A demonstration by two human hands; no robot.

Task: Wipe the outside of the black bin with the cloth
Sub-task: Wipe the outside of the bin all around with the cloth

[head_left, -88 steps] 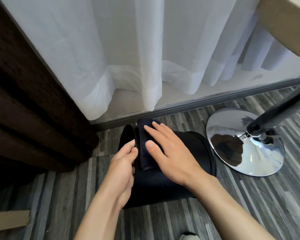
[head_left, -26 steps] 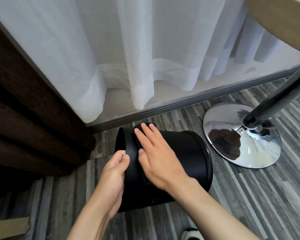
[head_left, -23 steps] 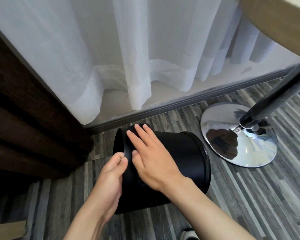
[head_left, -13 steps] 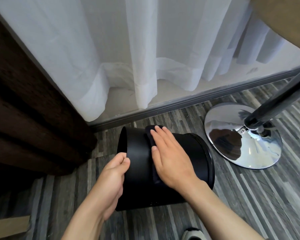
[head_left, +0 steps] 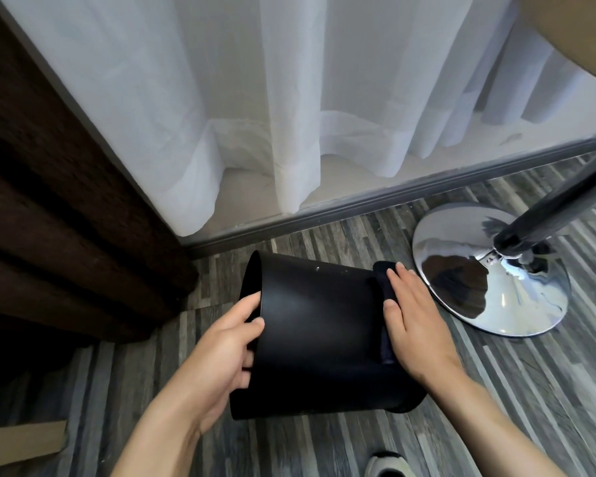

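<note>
The black bin (head_left: 317,325) lies on its side on the striped grey floor, its open mouth facing left. My left hand (head_left: 221,352) grips the rim at the mouth, fingers curled inside. A dark navy cloth (head_left: 383,297) lies folded over the bin's wall near its base end. My right hand (head_left: 413,321) presses flat on that cloth with fingers stretched out. Most of the cloth is hidden under the palm.
A chrome pedestal base (head_left: 489,270) with a dark pole (head_left: 558,208) stands just right of the bin. White sheer curtains (head_left: 289,98) hang behind a grey skirting strip. Dark brown drapes (head_left: 49,218) fill the left. A shoe tip (head_left: 387,464) shows at the bottom edge.
My right hand slid the cloth along the bin's wall from the mouth end to the base end on the right. The left hand kept hold of the rim.
</note>
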